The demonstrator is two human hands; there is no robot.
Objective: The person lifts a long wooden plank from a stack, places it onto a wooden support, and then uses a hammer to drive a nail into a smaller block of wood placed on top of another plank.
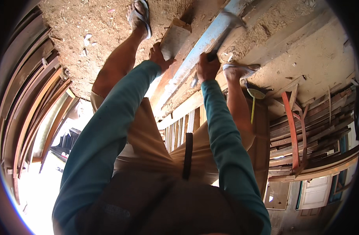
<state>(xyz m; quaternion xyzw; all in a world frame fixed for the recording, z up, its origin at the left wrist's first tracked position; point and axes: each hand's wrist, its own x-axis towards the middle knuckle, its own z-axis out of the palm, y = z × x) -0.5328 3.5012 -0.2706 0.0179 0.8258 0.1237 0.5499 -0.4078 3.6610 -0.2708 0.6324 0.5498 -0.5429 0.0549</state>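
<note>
My right hand (pixel 208 68) is closed round the dark handle of a hammer (pixel 220 41). Its blurred head points away from me, above a long plank with worn pale-blue paint (pixel 201 43). To the left, my left hand (pixel 160 58) grips the near end of a short greyish piece of wood (pixel 174 41), fingers along its left side and thumb across the near end. That piece lies against a brown timber beside the blue plank. Whatever is under the left palm is hidden.
My sandalled feet stand either side of the planks on a sawdust-strewn floor (pixel 81 23). Stacked boards (pixel 30 90) line the left; more timber (pixel 316 129) and a red bow saw (pixel 291 133) are at right. A yellow-handled broom (pixel 256 94) lies behind my right foot.
</note>
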